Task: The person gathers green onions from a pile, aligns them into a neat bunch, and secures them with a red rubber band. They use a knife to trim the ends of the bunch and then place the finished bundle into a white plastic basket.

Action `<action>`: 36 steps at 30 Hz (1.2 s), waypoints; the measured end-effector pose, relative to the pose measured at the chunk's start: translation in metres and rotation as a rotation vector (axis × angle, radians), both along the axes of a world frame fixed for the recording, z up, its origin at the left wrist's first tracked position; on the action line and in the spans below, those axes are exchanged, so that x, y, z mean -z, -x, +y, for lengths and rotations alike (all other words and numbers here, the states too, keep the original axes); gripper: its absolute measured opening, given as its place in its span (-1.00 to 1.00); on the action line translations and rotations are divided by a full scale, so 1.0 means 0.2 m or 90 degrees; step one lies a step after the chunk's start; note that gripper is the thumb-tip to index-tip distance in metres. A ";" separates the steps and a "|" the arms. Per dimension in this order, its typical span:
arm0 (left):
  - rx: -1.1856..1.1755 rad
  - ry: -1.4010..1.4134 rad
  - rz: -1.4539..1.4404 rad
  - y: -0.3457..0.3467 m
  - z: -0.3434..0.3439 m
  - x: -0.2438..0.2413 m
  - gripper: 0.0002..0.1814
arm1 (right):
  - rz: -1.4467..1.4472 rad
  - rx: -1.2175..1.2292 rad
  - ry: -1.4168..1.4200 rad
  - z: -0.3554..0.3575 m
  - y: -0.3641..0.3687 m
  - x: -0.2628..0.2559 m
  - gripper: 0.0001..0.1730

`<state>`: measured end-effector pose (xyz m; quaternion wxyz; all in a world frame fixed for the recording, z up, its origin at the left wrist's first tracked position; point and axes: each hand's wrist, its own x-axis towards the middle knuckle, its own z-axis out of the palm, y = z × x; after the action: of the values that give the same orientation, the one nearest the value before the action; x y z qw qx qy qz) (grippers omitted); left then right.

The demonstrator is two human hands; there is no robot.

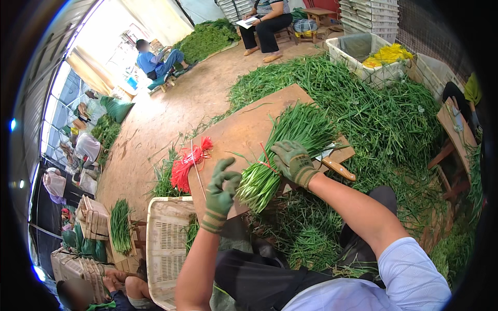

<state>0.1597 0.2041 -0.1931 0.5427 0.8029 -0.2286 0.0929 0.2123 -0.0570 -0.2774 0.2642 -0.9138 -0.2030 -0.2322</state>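
Observation:
A thick bundle of long green leafy stalks [299, 128], pale at the cut ends, lies across a wooden board [249, 124]. A thin red tie [268, 166] circles it near the pale ends. My right hand [291, 161], in a green knit glove, rests on the bundle's near side beside the tie; whether it grips is unclear. Left of the pale ends, my gloved left hand [223, 186] is raised with bent fingers and holds nothing visible. A knife with a wooden handle [338, 168] lies at the board's right edge. Red plastic ties [191, 162] sit at the left edge by a thin rod.
Loose green stalks [373, 116] heap behind and right of the board. A white plastic crate [167, 206] stands at near left; another crate [350, 58] holding yellow material stands at back right. Several people sit or work around, one person [83, 291] close at lower left.

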 end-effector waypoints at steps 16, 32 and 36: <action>-0.053 -0.796 -0.285 0.02 -0.15 -0.06 -0.81 | 0.026 0.009 0.031 -0.01 0.02 -0.05 -0.60; 0.334 -0.149 0.139 0.30 -0.39 -0.42 -0.78 | 0.000 0.004 -0.004 -0.02 0.03 -0.02 -0.61; 0.519 -0.495 0.254 0.49 -0.43 -0.42 -0.52 | -0.001 -0.003 -0.016 -0.02 0.03 -0.02 -0.61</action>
<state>0.0623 0.1186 -0.1083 0.2334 0.7919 -0.4293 -0.3663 0.2067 -0.0600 -0.2730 0.2760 -0.9099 -0.2023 -0.2346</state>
